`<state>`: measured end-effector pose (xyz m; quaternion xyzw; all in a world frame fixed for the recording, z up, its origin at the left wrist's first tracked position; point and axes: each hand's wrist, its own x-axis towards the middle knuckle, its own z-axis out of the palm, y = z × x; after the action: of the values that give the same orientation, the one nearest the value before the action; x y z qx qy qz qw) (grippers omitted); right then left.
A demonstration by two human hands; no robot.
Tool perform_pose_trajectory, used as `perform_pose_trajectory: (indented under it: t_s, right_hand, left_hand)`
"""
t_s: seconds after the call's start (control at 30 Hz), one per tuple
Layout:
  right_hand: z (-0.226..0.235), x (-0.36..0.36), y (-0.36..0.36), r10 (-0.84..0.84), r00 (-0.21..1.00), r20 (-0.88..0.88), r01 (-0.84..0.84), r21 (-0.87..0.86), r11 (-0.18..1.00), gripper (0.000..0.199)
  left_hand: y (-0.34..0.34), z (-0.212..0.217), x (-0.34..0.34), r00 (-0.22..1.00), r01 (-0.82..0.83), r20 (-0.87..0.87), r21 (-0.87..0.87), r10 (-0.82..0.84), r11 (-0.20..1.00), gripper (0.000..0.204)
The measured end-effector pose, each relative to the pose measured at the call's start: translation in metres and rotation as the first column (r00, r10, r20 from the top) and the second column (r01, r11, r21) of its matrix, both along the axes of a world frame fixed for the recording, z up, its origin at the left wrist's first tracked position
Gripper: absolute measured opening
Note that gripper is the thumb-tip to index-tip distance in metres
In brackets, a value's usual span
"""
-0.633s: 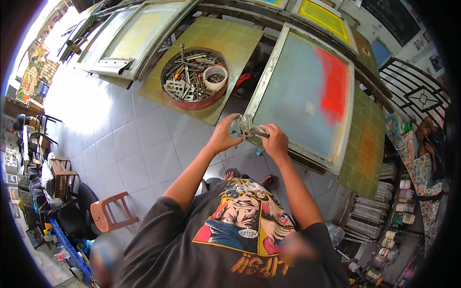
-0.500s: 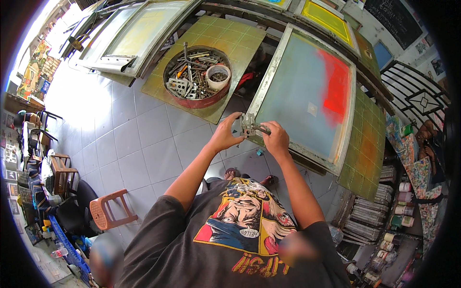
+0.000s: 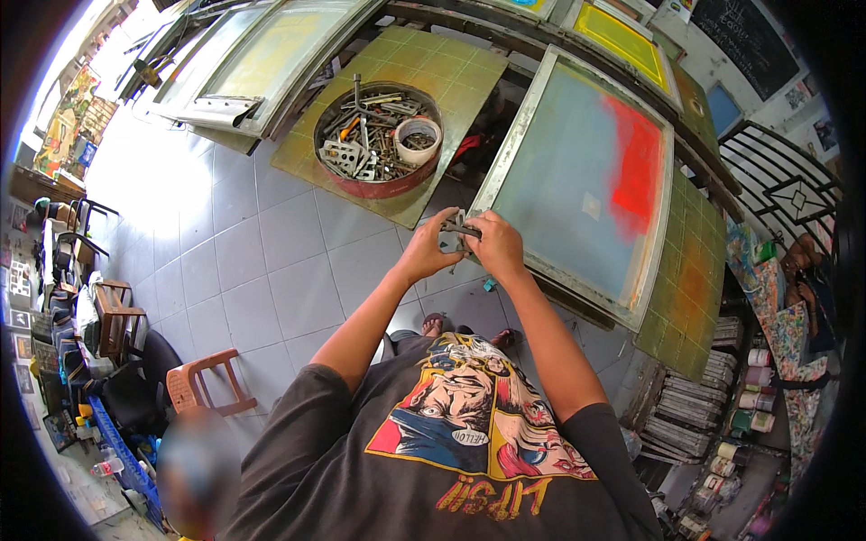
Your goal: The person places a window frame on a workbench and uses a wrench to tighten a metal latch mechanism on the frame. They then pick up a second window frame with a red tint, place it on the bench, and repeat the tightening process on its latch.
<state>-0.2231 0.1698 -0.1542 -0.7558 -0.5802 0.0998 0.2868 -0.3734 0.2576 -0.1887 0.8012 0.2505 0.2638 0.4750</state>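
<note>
Over the near left edge of a framed printing screen (image 3: 550, 171), my two hands meet. Fingers and thumb of my left hand (image 3: 424, 251) curve around a grey metal bracket with holes (image 3: 450, 242). My right hand (image 3: 499, 245) pinches a short dark metal rod (image 3: 464, 229), which lies against the bracket; its exact kind is too small to make out. Beyond them a round red tub (image 3: 383, 189) full of bolts, brackets and hand tools stands on a greenish board (image 3: 410, 212). Inside it sits a white cup (image 3: 431, 132) of small metal parts.
Red ink (image 3: 636, 167) covers part of the screen's right side. More screens (image 3: 289, 54) lie at the far left. An orange-brown stool (image 3: 194, 383) stands at left, near a person's blurred head (image 3: 198, 478). Bottles (image 3: 753, 397) line the right side.
My right hand has moved left toward my left hand, bringing the dark rod across the bracket. The bracket has turned in my left hand. The view has shifted slightly.
</note>
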Motion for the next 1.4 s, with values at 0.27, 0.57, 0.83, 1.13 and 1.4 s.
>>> perform_pose_trajectory:
  t_s: [0.27,0.57,0.83,1.13,1.4]
  right_hand:
    - [-0.003,0.003,0.004,0.043,0.990,-0.135,-0.037,0.045,0.998,0.018]
    - [-0.012,0.013,0.005,0.059,0.970,-0.238,-0.035,0.104,0.994,0.018]
    - [-0.010,0.006,0.009,0.124,0.968,-0.219,-0.105,0.100,0.989,0.019]
    - [0.004,0.026,-0.014,-0.070,0.954,-0.292,0.104,0.100,0.990,0.021]
    - [-0.013,0.058,-0.074,-0.279,0.878,-0.389,0.327,0.062,0.943,0.019]
  left_hand:
    - [0.001,0.002,0.000,1.000,-0.002,0.017,0.021,0.001,1.000,0.079]
    - [0.012,0.014,0.005,0.996,0.065,0.049,0.065,-0.069,0.996,0.076]
    - [0.008,0.010,-0.002,0.997,0.042,0.069,-0.224,-0.028,0.974,0.075]
    - [0.019,-0.014,-0.010,0.982,0.091,0.189,-0.437,-0.008,0.895,0.073]
    - [0.031,-0.023,-0.014,0.960,0.212,0.279,-0.681,-0.020,0.701,0.075]
